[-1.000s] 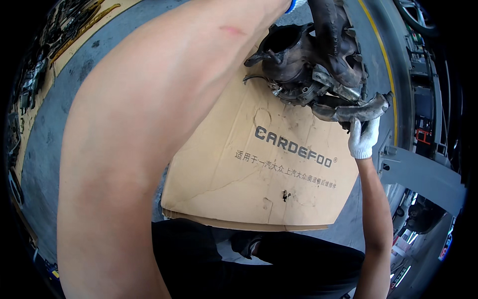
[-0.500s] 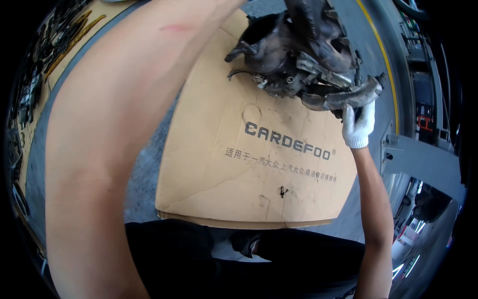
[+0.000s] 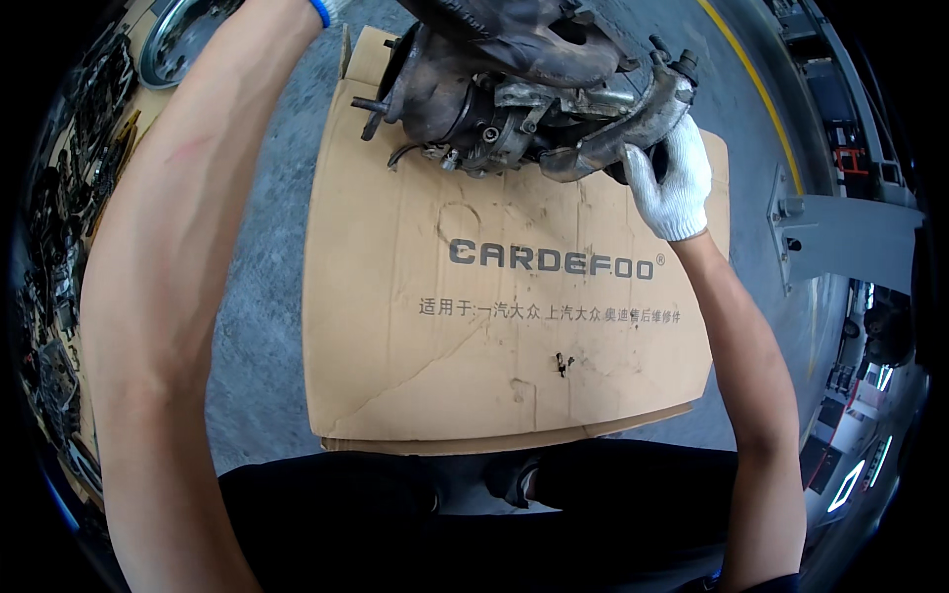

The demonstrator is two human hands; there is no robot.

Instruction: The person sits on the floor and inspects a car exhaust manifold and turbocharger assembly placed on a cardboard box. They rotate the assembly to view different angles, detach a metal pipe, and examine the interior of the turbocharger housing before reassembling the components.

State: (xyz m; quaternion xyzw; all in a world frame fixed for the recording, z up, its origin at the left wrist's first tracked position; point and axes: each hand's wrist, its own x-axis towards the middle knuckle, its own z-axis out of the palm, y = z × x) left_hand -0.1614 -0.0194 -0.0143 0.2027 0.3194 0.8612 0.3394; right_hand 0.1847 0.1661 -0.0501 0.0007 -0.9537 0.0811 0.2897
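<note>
A dirty, dark metal turbocharger [image 3: 435, 94] rests on the far part of a flat cardboard box [image 3: 474, 376], its top cut off by the view's edge. Along its near right side runs a curved grey metal pipe [image 3: 613, 138]. My right hand [image 3: 680, 188], in a white knit glove, grips this pipe near its right end, thumb on the near side and the other fingers partly hidden behind. Of my left hand [image 3: 337, 10] only a bit of white glove with a blue cuff shows at the top edge, left of the turbocharger; its fingers are out of sight.
Small black fragments [image 3: 562, 365] lie on the near cardboard. At the far left, a round metal pan [image 3: 163, 49] and many dark parts [image 3: 59, 227] lie on tan sheeting. A grey metal beam [image 3: 850, 237] juts in from the right, near a yellow floor line [image 3: 761, 84].
The turbocharger and my right hand on its pipe now appear farther left and higher in view. My left arm has swung left, bringing its glove cuff into sight. The view itself has shifted.
</note>
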